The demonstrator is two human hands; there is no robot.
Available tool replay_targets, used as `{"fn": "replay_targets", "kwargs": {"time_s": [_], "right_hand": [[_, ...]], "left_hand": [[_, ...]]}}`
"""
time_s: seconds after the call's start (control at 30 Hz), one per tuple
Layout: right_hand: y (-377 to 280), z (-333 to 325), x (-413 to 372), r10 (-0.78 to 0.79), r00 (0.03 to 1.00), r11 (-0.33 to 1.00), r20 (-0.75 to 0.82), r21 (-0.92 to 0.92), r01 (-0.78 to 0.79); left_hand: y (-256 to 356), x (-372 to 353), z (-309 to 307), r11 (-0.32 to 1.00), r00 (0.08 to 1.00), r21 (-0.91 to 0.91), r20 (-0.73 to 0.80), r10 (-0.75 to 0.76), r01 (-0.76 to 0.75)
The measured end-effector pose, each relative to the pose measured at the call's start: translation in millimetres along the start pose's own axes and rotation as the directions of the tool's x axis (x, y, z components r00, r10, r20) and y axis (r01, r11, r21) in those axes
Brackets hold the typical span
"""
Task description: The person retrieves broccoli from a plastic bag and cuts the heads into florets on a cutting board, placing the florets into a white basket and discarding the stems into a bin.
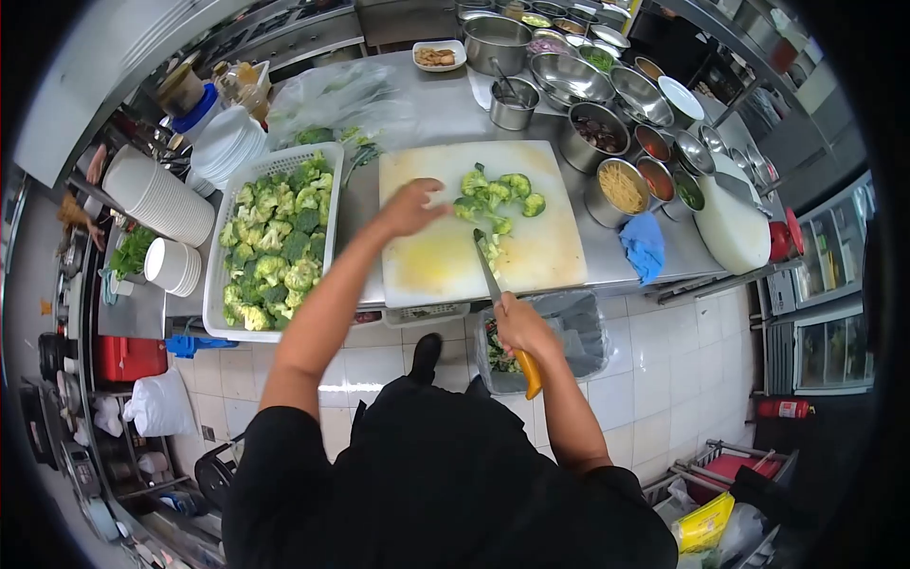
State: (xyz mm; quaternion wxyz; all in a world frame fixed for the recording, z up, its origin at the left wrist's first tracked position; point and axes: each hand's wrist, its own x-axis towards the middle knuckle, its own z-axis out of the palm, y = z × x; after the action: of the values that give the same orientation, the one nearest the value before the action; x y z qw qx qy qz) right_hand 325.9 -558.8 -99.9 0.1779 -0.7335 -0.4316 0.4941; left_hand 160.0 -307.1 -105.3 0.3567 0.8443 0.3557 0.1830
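Several cut broccoli florets [497,192] lie on the white cutting board [427,261], which has a yellow stain near its front. My right hand [523,325] is closed around the yellow handle of a knife [489,269]. The blade rests over the board, its tip beside pale broccoli trimmings [492,250]. Just left of the florets, my left hand [414,208] hovers over the board with its fingers apart and nothing in them. To the left stands a white plastic basket [336,204] full of broccoli florets.
A bin with a clear liner [580,334] stands on the floor below the board's front edge. Metal pots [498,43] and bowls of ingredients crowd the right and back. A blue cloth [644,247] hangs over the counter's edge. White tubs [161,194] stand left of the basket.
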Motion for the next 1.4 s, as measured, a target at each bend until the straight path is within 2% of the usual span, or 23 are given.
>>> {"fn": "replay_targets", "kwargs": {"time_s": [0.03, 0.1, 0.13, 0.2, 0.23, 0.3, 0.33, 0.4, 0.43, 0.5, 0.63, 0.7, 0.73, 0.8, 0.93, 1.0, 1.03, 1.07, 1.1, 1.13, 1.2, 1.27, 1.4], "right_hand": [[1.4, 1.0, -1.0, -0.007, 1.0, 1.0, 0.006, -0.016, 0.007], [4.0, 4.4, -3.7, 0.009, 1.0, 1.0, 0.006, 0.029, -0.009], [5.5, 6.7, -6.5, 0.024, 1.0, 0.998, 0.016, 0.064, -0.025], [3.7, 9.5, -17.8, 0.034, 0.999, 0.989, -0.003, 0.145, -0.033], [1.4, 10.3, -23.9, 0.035, 0.999, 0.976, -0.02, 0.215, -0.03], [2.4, 11.2, -29.8, 0.042, 0.999, 0.979, 0.008, 0.201, -0.043], [3.6, 12.3, -32.5, 0.046, 0.998, 0.983, 0.03, 0.176, -0.05], [6.3, 13.7, -37.7, 0.022, 0.999, 0.986, 0.046, 0.165, -0.03], [7.4, 13.8, -39.2, -0.03, 0.998, 0.993, 0.047, 0.113, 0.025], [6.7, 14.8, -40.8, -0.099, 0.994, 0.993, 0.036, 0.06, 0.097], [1.8, 17.1, -35.1, -0.127, 0.992, 0.991, 0.016, -0.032, 0.127], [-2.2, 20.2, -31.9, -0.187, 0.982, 0.976, -0.02, -0.116, 0.183], [-7.5, 18.8, -31.6, -0.186, 0.982, 0.976, -0.021, -0.117, 0.182], [-21.2, 14.5, -30.1, -0.076, 0.995, 0.993, 0.068, -0.082, 0.081], [-26.5, 25.1, -10.3, -0.044, 0.993, 0.995, 0.11, -0.088, 0.054], [-28.4, 31.5, -1.8, -0.076, 0.996, 0.992, 0.045, -0.102, 0.08], [-29.1, 29.6, -1.6, -0.09, 0.995, 0.99, 0.048, -0.107, 0.095], [-26.7, 25.2, -2.1, -0.08, 0.993, 0.995, 0.081, -0.047, 0.084], [-24.3, 22.3, -2.3, -0.073, 0.99, 0.997, 0.12, 0.012, 0.072], [-19.1, 24.3, -0.3, -0.094, 0.987, 0.996, 0.132, 0.008, 0.094], [-3.5, 32.0, 4.3, -0.05, 0.998, 0.993, -0.049, 0.102, 0.055], [1.4, 33.0, 2.4, -0.073, 0.996, 0.993, -0.044, 0.092, 0.077], [-2.2, 33.5, 0.3, -0.127, 0.992, 0.99, 0.005, 0.058, 0.126]], "left_hand": [[-2.3, 8.0, 20.1, 1.0, 1.0, 0.003, 0.008, 0.007, -0.007], [3.9, 15.0, 42.8, 0.964, 0.971, 0.117, 0.002, 0.239, -0.238], [9.5, 11.9, 44.0, 0.964, 0.97, 0.114, 0.013, 0.241, -0.241], [18.9, 0.9, 43.4, 0.997, 0.997, 0.046, 0.034, -0.062, 0.06], [14.8, -8.2, 46.2, 0.997, 0.997, 0.052, 0.045, -0.065, 0.062], [3.9, -35.2, 47.8, 0.998, 0.995, -0.059, -0.1, 0.021, -0.027], [6.2, -50.6, 46.1, 0.999, 0.996, -0.05, -0.089, 0.011, -0.015], [9.8, -77.4, 45.2, 0.995, 0.99, -0.044, -0.111, 0.087, -0.092], [9.2, -87.0, 48.4, 0.996, 0.992, -0.045, -0.102, 0.072, -0.077], [9.9, -95.8, 53.0, 0.977, 0.956, 0.095, -0.205, 0.209, -0.193], [7.8, -97.9, 57.5, 0.977, 0.954, 0.089, -0.216, 0.21, -0.195], [7.1, -97.6, 59.0, 0.993, 0.973, 0.023, -0.199, 0.119, -0.117], [5.8, -96.9, 59.6, 0.993, 0.973, 0.022, -0.199, 0.12, -0.118], [4.3, -97.0, 60.1, 0.986, 0.963, 0.067, -0.217, 0.163, -0.152], [3.3, -97.7, 62.2, 0.989, 0.964, 0.024, -0.221, 0.148, -0.146], [2.9, -97.5, 65.0, 0.983, 0.961, -0.171, -0.274, 0.021, -0.07], [-4.5, -97.5, 67.9, 0.984, 0.958, -0.161, -0.287, 0.023, -0.072], [-12.1, -97.3, 70.1, 0.853, 0.961, -0.521, -0.255, -0.107, -0.043], [-17.6, -98.9, 68.9, 0.596, 0.96, -0.803, -0.182, -0.214, -0.019], [-10.6, -102.5, 61.4, 0.607, 0.954, -0.794, -0.202, -0.22, -0.028], [5.2, -112.0, 47.4, 0.39, 0.967, -0.918, -0.157, -0.202, -0.068], [11.8, -119.7, 34.1, 0.405, 0.965, -0.91, -0.176, -0.195, -0.084], [20.8, -132.9, -7.1, 0.52, 0.931, -0.825, -0.337, -0.14, -0.22]]}}
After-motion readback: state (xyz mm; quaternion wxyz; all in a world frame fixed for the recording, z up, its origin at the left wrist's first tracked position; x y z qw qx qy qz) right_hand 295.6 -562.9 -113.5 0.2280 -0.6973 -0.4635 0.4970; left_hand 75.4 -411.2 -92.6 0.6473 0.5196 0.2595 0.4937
